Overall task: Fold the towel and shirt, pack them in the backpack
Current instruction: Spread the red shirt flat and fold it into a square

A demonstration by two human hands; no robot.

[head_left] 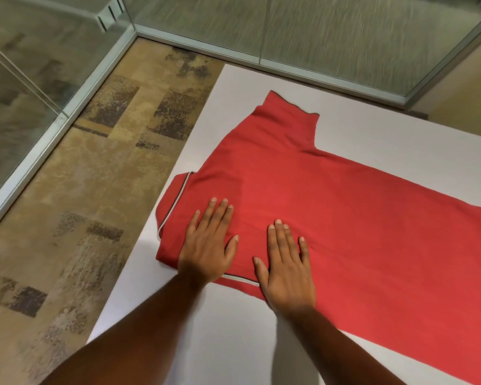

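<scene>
A red shirt [331, 207] with a striped collar trim lies spread flat on the white table [233, 343], its collar end toward the table's left edge and its body running off the frame to the right. One sleeve points away from me at the far side. My left hand [208, 245] presses flat on the shirt near the collar, fingers straight. My right hand [286, 265] lies flat beside it on the near shoulder area, fingers straight. No towel or backpack is in view.
The table's left edge [161, 195] runs diagonally, with patterned brown carpet [81, 204] beyond it. Glass partition walls [317, 37] with metal frames stand behind the table and to the left.
</scene>
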